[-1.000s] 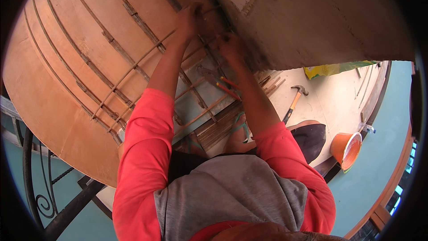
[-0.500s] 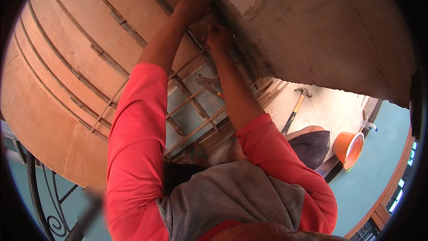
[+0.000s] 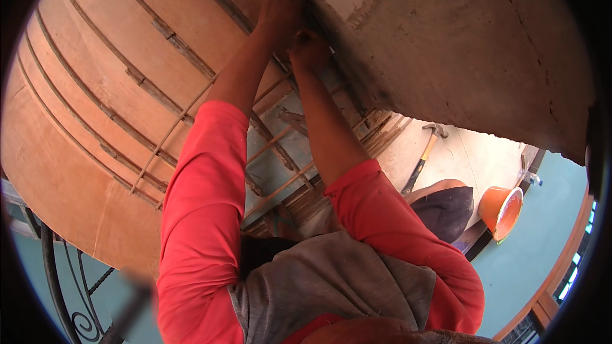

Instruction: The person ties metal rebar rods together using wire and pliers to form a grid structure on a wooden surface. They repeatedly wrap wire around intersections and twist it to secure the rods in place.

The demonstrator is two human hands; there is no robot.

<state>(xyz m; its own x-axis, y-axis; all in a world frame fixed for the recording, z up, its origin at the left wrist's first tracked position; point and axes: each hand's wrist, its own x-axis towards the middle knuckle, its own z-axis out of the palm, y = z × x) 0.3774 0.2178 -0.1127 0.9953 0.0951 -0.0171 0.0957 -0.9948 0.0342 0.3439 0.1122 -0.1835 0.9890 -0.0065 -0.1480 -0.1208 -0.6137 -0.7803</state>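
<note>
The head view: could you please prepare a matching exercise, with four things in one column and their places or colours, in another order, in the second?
Things
1. Hammer
2. Bucket
3. Railing with a scroll
4. Right hand

Places or colours
A. Black, at the lower left of the picture
B. At the upper middle, close to the left hand
C. Lying on the pale surface
D. Orange, with a pale rim

Right pairs: 1-C, 2-D, 3-A, 4-B
</note>
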